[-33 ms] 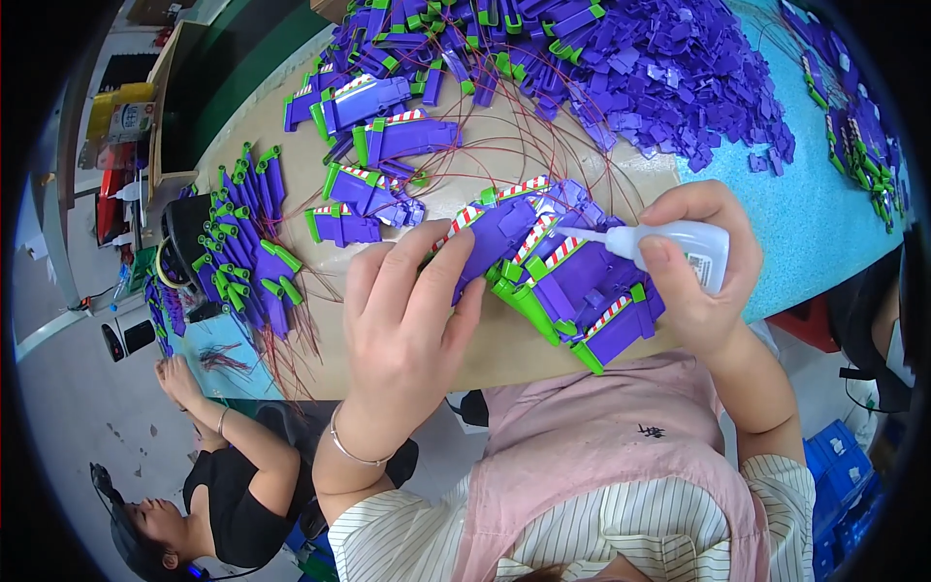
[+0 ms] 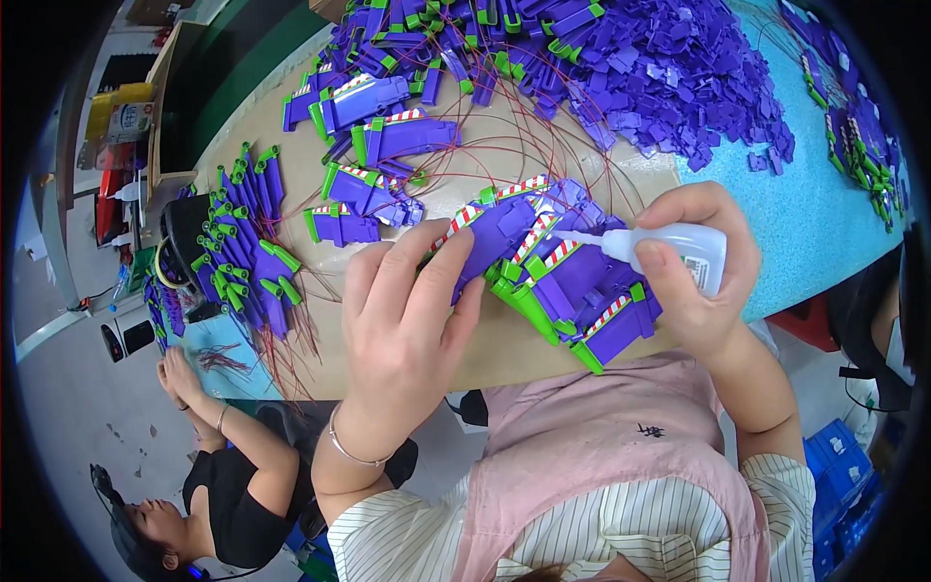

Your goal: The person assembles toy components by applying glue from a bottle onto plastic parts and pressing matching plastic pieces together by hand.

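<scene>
My left hand [image 2: 402,310] is closed, thumb and fingers gripping a purple plastic wing-shaped piece [image 2: 497,238] with a green end and a red-and-white striped strip. In my right hand [image 2: 700,272] is a small white squeeze bottle [image 2: 684,254], held on its side. Its long thin nozzle points left, and the tip lies close to the held piece; whether they touch I cannot tell. Beneath the nozzle and to its right, more purple pieces [image 2: 592,276] overlap in a cluster, with green tubular ends and striped strips.
Loose purple parts [image 2: 669,78] form a large heap at the back right. Several striped pieces [image 2: 364,194] lie at centre left, with thin red wires [image 2: 524,131] looping between. Green-tipped purple parts [image 2: 242,242] are piled farther left. A co-worker's hands [image 2: 179,376] are at the table's left end.
The squeeze bottle and its nozzle have shifted very slightly to the left. My left hand and the piece in it look unmoved. The co-worker's hands have moved a little.
</scene>
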A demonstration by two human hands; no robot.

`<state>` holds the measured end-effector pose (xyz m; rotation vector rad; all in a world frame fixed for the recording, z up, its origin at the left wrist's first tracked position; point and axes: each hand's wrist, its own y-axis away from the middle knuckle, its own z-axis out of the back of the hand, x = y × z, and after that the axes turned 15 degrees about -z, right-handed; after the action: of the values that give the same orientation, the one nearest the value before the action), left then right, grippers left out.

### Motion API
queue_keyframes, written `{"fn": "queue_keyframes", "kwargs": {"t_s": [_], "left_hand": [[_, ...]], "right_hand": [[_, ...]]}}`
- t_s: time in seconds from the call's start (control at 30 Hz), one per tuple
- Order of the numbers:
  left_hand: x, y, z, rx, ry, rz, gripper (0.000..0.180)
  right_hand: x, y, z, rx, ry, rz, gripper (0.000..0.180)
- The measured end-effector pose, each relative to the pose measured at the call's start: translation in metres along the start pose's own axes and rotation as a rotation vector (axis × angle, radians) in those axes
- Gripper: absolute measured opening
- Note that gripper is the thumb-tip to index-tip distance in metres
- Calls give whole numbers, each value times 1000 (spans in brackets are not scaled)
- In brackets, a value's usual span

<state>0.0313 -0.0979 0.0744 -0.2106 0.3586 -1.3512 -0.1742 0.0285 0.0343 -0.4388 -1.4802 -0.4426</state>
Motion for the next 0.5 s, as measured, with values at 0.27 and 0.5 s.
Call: {"fn": "queue_keyframes", "kwargs": {"t_s": [0.27, 0.5], "left_hand": [[-2, 0, 0, 19, -32, -11, 43], [-3, 0, 0, 31, -208, -128, 40]], "right_hand": [[1, 1, -5, 13, 71, 19, 24], [4, 0, -1, -8, 2, 40, 24]]}}
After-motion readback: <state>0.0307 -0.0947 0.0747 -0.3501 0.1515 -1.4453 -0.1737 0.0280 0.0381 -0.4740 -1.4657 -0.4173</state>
